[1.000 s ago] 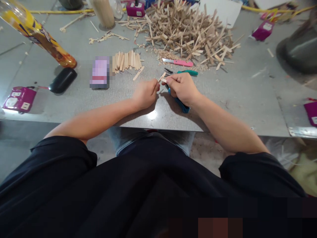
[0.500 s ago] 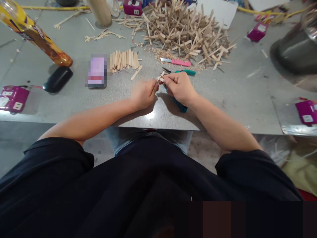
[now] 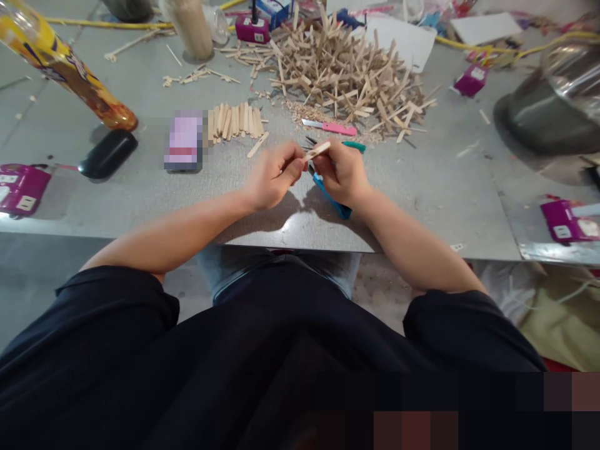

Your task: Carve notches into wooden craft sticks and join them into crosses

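A pale wooden craft stick (image 3: pixel 321 150) is held between both hands above the front of the table. My left hand (image 3: pixel 280 175) is closed, its thumb and forefinger pinching the stick's lower left end. Curled fingers of my right hand (image 3: pixel 344 174) close on the stick from the other side; its fingertips are partly hidden. Under the right hand lie pliers or cutters with blue handles (image 3: pixel 328 192), and a green handle (image 3: pixel 354 147) shows beyond it. A pink craft knife (image 3: pixel 334 128) with its blade out lies just past the hands.
Behind the knife rises a big heap of sticks (image 3: pixel 342 69). A row of sticks (image 3: pixel 235 121) lies beside a blurred phone (image 3: pixel 184 140). To the left are a black case (image 3: pixel 109 153) and a yellow-labelled bottle (image 3: pixel 70 69); a dark metal pot (image 3: pixel 548 103) stands right.
Both hands have turned, and the stick now points up to the right, with more of it visible. The view has shifted slightly, showing more of the table's far side.
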The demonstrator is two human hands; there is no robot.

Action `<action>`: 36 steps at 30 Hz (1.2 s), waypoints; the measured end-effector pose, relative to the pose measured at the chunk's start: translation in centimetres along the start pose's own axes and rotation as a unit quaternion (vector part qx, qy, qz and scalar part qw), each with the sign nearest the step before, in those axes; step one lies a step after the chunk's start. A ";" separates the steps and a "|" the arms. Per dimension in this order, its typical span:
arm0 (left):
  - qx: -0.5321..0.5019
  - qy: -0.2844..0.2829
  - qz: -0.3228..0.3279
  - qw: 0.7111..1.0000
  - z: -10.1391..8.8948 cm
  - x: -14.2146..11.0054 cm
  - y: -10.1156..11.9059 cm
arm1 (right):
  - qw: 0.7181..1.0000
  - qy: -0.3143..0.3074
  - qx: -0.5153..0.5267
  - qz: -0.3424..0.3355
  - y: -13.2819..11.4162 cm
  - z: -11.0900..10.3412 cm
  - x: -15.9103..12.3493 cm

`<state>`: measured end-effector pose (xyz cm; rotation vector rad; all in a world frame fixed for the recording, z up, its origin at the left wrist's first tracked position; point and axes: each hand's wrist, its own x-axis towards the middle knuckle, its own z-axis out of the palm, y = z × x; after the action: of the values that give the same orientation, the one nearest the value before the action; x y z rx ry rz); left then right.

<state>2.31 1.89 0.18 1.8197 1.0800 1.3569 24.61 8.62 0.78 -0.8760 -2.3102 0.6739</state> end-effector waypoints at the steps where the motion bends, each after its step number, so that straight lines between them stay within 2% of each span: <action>1: -0.017 -0.013 0.000 1.000 0.0 0.0 0.2 | 1.000 -0.001 -0.007 -0.023 0.3 -0.3 0.1; 7: -0.105 -0.067 -0.033 0.992 -0.4 0.5 0.1 | 0.987 0.028 0.019 -0.160 1.4 -0.2 0.7; 11: -0.134 -0.086 -0.055 0.986 -0.6 0.5 0.3 | 0.975 0.052 0.040 -0.213 2.3 0.6 1.2; 13: -0.122 -0.083 -0.044 0.988 -0.7 0.3 0.7 | 0.966 0.069 0.049 -0.243 2.7 0.7 1.4; 17: -0.067 -0.078 0.020 0.994 -0.8 -0.1 1.7 | 0.931 0.125 0.050 -0.339 2.8 0.7 1.6; 19: -0.040 -0.070 0.040 0.996 -0.8 -0.4 2.0 | 0.920 0.143 0.036 -0.362 2.9 0.8 1.7; 22: -0.014 -0.053 0.047 0.997 -0.6 -0.7 2.2 | 0.922 0.145 0.014 -0.358 3.2 1.0 1.7; 28: -0.035 -0.046 0.038 0.998 -0.5 -1.1 2.3 | 0.956 0.101 -0.018 -0.275 3.7 0.8 1.9; 33: -0.086 -0.119 0.108 0.983 -0.1 -1.8 3.0 | 0.978 0.083 -0.016 -0.193 5.3 -0.6 3.3; 34: -0.079 -0.114 0.102 0.985 0.0 -1.9 3.1 | 0.979 0.099 -0.005 -0.177 5.6 -0.9 3.5; 36: -0.058 -0.048 0.051 0.996 0.3 -1.9 2.8 | 0.978 0.153 0.026 -0.140 5.8 -1.1 3.5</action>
<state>3.04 -1.14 1.61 1.8567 0.8505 1.3462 25.59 15.22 -0.87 -0.5684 -2.0738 0.4413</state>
